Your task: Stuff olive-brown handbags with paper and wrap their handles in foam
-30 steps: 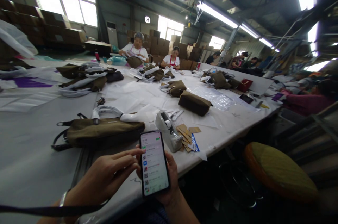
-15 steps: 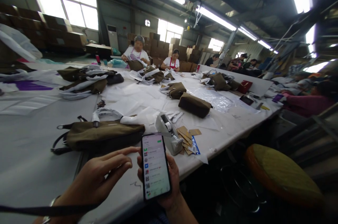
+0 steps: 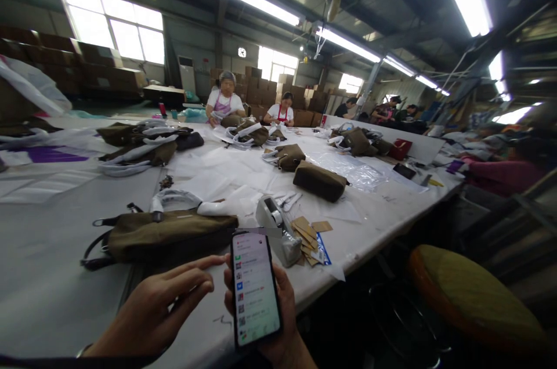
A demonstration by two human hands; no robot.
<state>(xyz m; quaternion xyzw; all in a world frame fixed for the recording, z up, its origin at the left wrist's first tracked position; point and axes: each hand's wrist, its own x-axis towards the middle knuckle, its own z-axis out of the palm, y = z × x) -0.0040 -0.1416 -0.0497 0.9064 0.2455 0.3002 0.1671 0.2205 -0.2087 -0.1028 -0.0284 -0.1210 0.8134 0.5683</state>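
Observation:
A lit smartphone [image 3: 256,290] with a list on its screen is held upright in my right hand [image 3: 285,317], whose fingers wrap round its edges and back. My left hand [image 3: 161,305] is just left of the phone, holding nothing, with its index finger stretched toward the phone's edge and the thumb apart. Whether that fingertip touches the phone I cannot tell. Behind my left hand an olive bag [image 3: 169,235] with dark trim and a white-wrapped handle lies on its side. Close beyond the phone stands a grey tape dispenser [image 3: 285,241].
Brown cardboard tags [image 3: 307,235] lie right of the dispenser. More olive bags [image 3: 321,179] and plastic sheets spread across the white table [image 3: 369,230]. Two people [image 3: 225,99] sit at the far side. A round stool [image 3: 470,293] stands off the table's right edge.
The view has tilted slightly upward, so the phone and both hands sit a little lower. The top of the phone's screen looks different. My right hand keeps its hold.

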